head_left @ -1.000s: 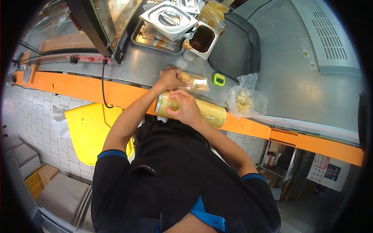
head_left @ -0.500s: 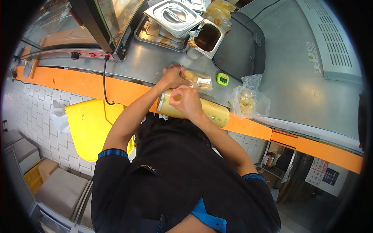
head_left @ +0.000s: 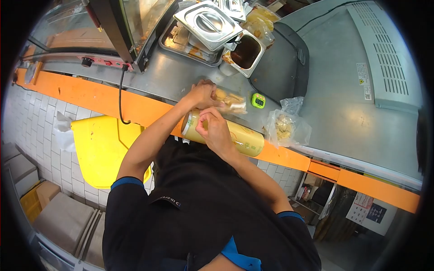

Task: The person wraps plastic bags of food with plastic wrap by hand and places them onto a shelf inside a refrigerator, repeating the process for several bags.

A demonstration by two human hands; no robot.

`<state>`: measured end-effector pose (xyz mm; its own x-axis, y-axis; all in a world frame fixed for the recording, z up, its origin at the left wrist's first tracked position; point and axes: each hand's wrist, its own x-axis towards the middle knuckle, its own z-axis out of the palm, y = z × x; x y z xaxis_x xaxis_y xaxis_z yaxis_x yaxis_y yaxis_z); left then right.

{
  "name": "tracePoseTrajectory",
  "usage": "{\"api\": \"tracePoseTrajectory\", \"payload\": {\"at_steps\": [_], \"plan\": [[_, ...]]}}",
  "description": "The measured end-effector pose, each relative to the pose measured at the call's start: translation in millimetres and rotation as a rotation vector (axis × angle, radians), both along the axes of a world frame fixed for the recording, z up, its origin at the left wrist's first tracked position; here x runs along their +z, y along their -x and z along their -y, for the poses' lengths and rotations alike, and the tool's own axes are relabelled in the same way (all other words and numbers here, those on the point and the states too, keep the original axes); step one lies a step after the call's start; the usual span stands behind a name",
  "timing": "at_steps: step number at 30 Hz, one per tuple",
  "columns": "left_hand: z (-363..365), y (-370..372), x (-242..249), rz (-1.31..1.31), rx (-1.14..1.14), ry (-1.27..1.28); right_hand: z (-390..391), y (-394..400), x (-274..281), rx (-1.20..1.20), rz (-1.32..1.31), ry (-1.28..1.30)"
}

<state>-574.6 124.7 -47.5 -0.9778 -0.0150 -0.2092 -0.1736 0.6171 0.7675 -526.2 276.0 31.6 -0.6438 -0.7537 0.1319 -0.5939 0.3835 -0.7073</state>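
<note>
Since a moment ago the right hand [head_left: 216, 131] has shifted along the yellow sleeve of cups [head_left: 226, 133], fingers now curled and pinching near its open end, while the left hand [head_left: 202, 94] stays closed on the small clear bag of fried pieces [head_left: 230, 100]; the bagging looks still under way. The sleeve lies flat on the counter's orange edge [head_left: 99, 97], a long glossy cylinder (printed film, slightly crinkled). Nearby sit a green timer [head_left: 258, 100] and a crumpled clear bag [head_left: 287, 124] on brushed steel.
</note>
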Motion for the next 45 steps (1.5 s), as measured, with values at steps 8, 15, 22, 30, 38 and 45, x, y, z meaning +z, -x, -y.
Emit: {"api": "tracePoseTrajectory", "payload": {"at_steps": [8,15,22,30,38,45], "plan": [[18,-102,87,-0.124,-0.172,-0.548,-9,8,-10,-0.194,0.211,0.127],[25,-81,66,-0.050,-0.109,-0.357,-6,12,-17,-0.225,0.280,0.164],[5,-86,56,-0.469,-0.113,-0.061,-16,9,-20,-0.319,0.424,0.145],[-2,-94,40,-0.338,0.117,-0.338,-6,-9,-6,-0.287,-0.257,-0.161],[-21,-101,39,-0.513,0.250,-0.006,-21,2,6,-0.173,-0.353,-0.530],[-32,-99,71,-0.555,0.017,0.053,-54,40,19,-0.161,0.081,-0.323]]}}
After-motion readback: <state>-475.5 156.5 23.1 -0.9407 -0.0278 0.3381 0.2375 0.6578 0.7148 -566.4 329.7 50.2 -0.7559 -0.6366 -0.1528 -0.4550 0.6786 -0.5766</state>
